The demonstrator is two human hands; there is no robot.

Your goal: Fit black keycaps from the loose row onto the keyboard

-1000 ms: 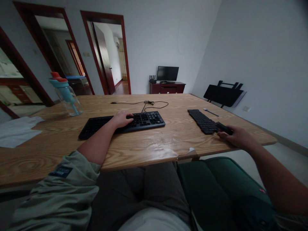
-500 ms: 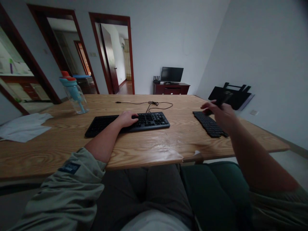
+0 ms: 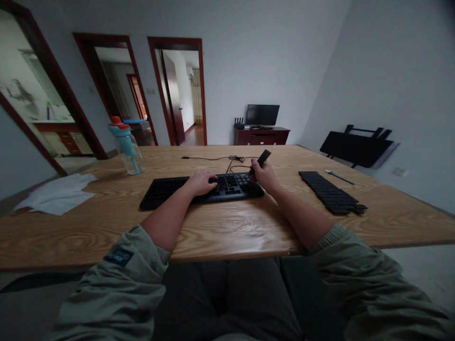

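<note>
A black keyboard (image 3: 227,192) lies on the wooden table in front of me. My left hand (image 3: 202,183) holds it down near its middle, fingers toward the far edge and thumb pointing right. In my right hand (image 3: 263,175) is a black flat-handled tool (image 3: 263,157), gripped over the keyboard's right end. Its handle tilts up to the right, and its lower end is mostly hidden by the fingers. Dark loose keycaps (image 3: 329,192) lie packed in a block to the right, with a thin blue brush (image 3: 339,177) beyond them.
The keyboard's cable (image 3: 236,158) is coiled behind it. A clear bottle with a red lid (image 3: 126,149) stands at the left, near crumpled white paper (image 3: 59,193). A folded black table (image 3: 357,148) leans on the right wall. The table's front edge is close to me.
My right hand has moved left with the black tool, from above the loose keycaps to the keyboard's right end. My left hand stays on the keyboard. The view has shifted slightly.
</note>
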